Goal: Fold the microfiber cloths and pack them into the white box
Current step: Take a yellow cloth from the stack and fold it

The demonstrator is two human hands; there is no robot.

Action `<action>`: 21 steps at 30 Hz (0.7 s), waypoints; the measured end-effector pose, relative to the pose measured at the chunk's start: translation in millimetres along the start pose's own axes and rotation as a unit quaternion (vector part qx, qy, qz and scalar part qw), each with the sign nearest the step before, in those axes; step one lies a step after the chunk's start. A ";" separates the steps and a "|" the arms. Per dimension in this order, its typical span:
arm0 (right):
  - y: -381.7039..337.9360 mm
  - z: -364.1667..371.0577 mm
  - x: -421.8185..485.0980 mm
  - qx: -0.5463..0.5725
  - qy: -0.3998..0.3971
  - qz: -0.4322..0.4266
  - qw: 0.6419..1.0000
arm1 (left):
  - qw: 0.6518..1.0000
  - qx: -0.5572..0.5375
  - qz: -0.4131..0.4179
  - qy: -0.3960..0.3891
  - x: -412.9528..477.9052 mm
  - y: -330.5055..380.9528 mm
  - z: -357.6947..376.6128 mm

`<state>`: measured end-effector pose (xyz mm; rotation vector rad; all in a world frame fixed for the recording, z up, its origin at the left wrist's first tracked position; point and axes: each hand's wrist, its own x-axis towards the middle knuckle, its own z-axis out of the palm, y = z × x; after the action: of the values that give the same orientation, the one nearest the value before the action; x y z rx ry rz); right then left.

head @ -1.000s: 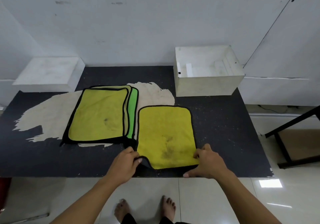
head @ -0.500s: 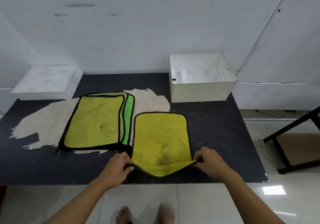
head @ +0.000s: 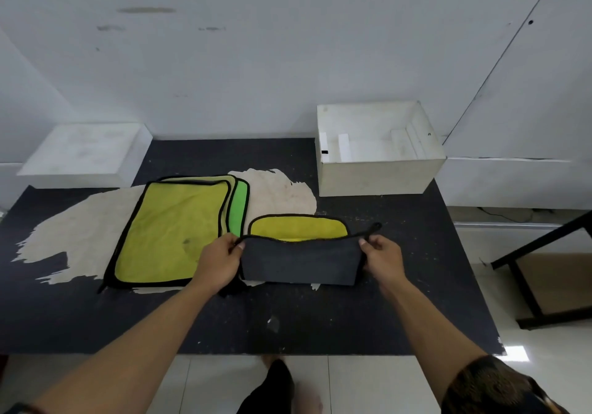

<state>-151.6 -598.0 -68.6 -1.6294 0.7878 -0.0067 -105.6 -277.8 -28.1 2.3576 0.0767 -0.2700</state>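
Between the two hands stretches a soft yellow microfiber cloth with black piped edging (head: 301,263). Its near half is lifted and turned over, so the dark grey, finely napped backing faces the camera and the yellow pile shows only as a strip beyond the fingers. The left hand (head: 221,259) pinches the left corner of the raised edge between thumb and curled fingers. The right hand (head: 382,256) pinches the right corner the same way, and a short tail of black trim pokes out just past its thumb. The hands are apart, and the edge between them sags slightly. The cloth's folded bottom rests on the black speckled table top (head: 288,320).

Just left of the left hand lies a flat stack of yellow and green cloths (head: 169,234), rectangular, round-cornered and black-bordered. It lies over a ragged beige patch of worn table surface (head: 278,189). Beyond the right hand, well apart, stands the open white box of rigid board (head: 378,173), with small white dividers inside. Far beyond the left hand a flat white slab (head: 86,154) sits against the pale wall. To the right of the right hand, past the table edge, a black metal frame (head: 544,253) stands on glossy floor tiles.
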 end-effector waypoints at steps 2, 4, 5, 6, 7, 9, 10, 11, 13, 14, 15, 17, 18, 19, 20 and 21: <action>-1.0 7.3 5.2 -0.004 0.013 0.016 1.000 | 1.000 -0.001 -0.016 0.013 6.5 -1.1 4.5; 0.1 13.0 8.4 -0.016 0.016 0.028 0.999 | 0.999 -0.002 -0.035 0.017 10.6 -3.1 9.6; 1.0 15.3 10.4 -0.022 0.017 0.033 0.999 | 0.999 0.000 -0.043 0.017 12.8 -4.3 12.2; 1.7 17.1 11.4 -0.029 0.016 0.038 0.999 | 0.999 0.003 -0.050 0.015 14.2 -5.5 14.4; 2.5 18.6 12.4 -0.035 0.017 0.042 0.998 | 0.998 0.005 -0.057 0.011 15.7 -6.8 16.3; 2.6 21.4 15.6 -0.046 0.017 0.046 0.998 | 0.998 0.006 -0.065 0.001 20.5 -10.2 18.4; 1.8 22.6 17.2 -0.053 0.018 0.046 0.997 | 0.998 0.006 -0.066 -0.003 23.3 -11.8 18.5; 1.2 23.8 19.5 -0.058 0.020 0.045 0.997 | 0.998 0.007 -0.066 -0.006 26.3 -13.0 18.1; -3.2 26.7 24.0 -0.060 0.023 0.041 0.997 | 0.998 0.003 -0.064 -0.009 34.0 -13.0 16.2; -7.2 28.4 26.6 -0.058 0.026 0.036 0.997 | 0.998 -0.004 -0.064 -0.007 38.2 -12.1 15.2; -11.4 30.1 30.6 -0.052 0.031 0.025 0.998 | 0.998 -0.013 -0.063 -0.002 43.1 -10.5 14.0; -22.7 34.2 38.5 -0.046 0.041 -0.005 0.998 | 0.997 -0.035 -0.061 0.012 53.4 -7.0 11.8; -27.8 36.4 43.5 -0.044 0.044 -0.016 0.998 | 0.997 -0.046 -0.062 0.019 59.4 -5.7 11.3; -31.8 38.6 47.7 -0.046 0.040 -0.019 0.998 | 0.996 -0.057 -0.068 0.023 65.0 -4.7 11.4; -35.1 40.7 50.2 -0.057 0.031 -0.013 0.998 | 0.994 -0.070 -0.081 0.020 69.2 -3.7 11.8; -36.1 42.5 51.9 -0.073 0.014 0.003 0.997 | 0.992 -0.082 -0.100 0.005 72.5 -3.7 12.7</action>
<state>-76.3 -586.1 -68.8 -1.7683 0.8316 0.0333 -37.5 -285.7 -55.2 2.1902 0.3289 -0.3368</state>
